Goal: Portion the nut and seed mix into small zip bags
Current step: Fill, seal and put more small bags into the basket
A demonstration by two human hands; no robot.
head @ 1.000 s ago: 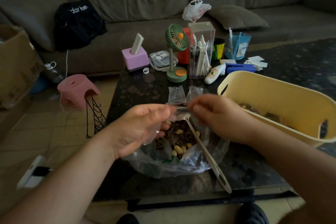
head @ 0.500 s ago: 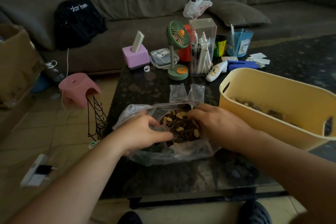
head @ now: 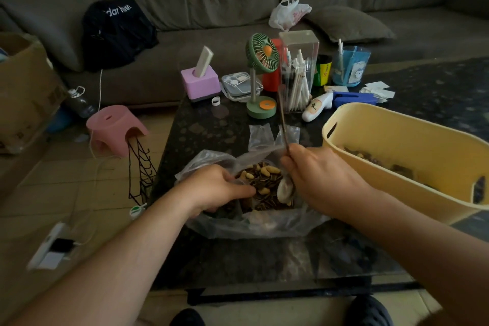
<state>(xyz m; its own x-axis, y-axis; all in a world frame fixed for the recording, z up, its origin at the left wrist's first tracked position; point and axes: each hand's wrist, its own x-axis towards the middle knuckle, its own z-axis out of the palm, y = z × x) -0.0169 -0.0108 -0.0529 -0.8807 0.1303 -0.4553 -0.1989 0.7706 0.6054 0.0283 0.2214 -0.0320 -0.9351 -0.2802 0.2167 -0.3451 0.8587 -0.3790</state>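
A second ago both hands were raised above the big bag [head: 254,222], working something small between the fingertips, and the spoon [head: 284,151] lay propped in the mix with its handle toward the person. Half a second ago both hands had dropped to the bag's mouth. Now the right hand [head: 321,180] has the spoon upright, thumb and fingers [head: 287,160] pinched round the handle, bowl dug into the mix [head: 260,184] at the right side of the pile. The left hand [head: 214,189] has its fingers curled over the bag's left rim, seemingly holding it open; whether it also holds a small zip bag cannot be told. The big bag sits on the surface [head: 201,130] just left of the yellow basket [head: 397,140], in which filled portions appear to lie. Judgement: one portion just closed off, next scoop starting.
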